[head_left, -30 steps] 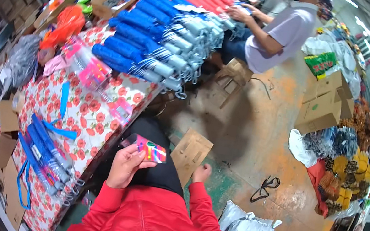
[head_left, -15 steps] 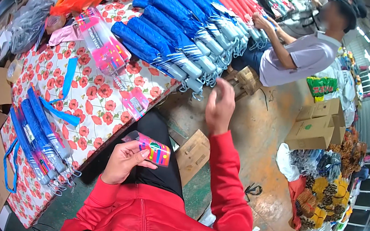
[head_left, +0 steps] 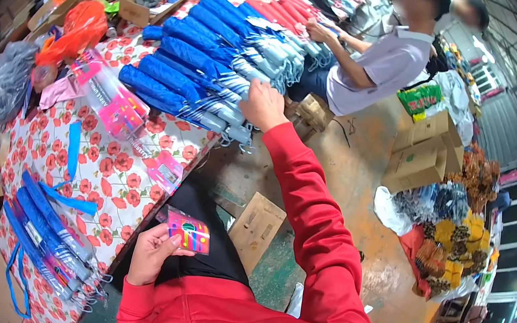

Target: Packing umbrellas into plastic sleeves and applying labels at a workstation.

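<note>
Floor point(head_left: 369, 148): scuffed orange and green, running as a lane from the table's right edge to the cartons and heaped goods; my right arm reaches over it. Table point(head_left: 121, 197): red-flowered cloth, its edge slanting past my left hand and lap. Rows of folded blue umbrellas point(head_left: 187, 59) cover the farther part, pale handles toward that edge. Co-worker point(head_left: 382, 63) is beyond them, at the same side. Cardboard cartons point(head_left: 417, 161) stand well apart, to my right. Small umbrella group point(head_left: 42, 237) lies near left on the cloth. My right hand point(head_left: 265, 105): at the pile's handles, fingers curled; cannot tell if they grip one. My left hand point(head_left: 152, 249): thumb and fingers pinched on a pink printed packet point(head_left: 196, 234), held above my lap, just beside the table edge.
</note>
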A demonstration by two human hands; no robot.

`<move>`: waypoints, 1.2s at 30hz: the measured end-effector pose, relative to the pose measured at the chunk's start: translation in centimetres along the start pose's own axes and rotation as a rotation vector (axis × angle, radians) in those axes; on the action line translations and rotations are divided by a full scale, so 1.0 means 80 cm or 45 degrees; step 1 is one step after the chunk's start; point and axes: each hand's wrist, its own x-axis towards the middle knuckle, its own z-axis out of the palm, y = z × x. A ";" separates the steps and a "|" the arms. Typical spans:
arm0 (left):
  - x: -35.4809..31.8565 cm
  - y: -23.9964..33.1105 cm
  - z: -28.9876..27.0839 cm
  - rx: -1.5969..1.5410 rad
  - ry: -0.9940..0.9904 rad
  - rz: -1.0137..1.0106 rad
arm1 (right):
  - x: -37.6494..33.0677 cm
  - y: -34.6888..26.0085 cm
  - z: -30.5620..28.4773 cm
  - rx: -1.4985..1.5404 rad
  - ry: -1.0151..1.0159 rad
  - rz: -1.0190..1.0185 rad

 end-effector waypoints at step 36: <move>-0.102 0.123 0.017 0.069 0.753 1.016 | -0.521 -0.073 -0.160 1.248 0.004 0.013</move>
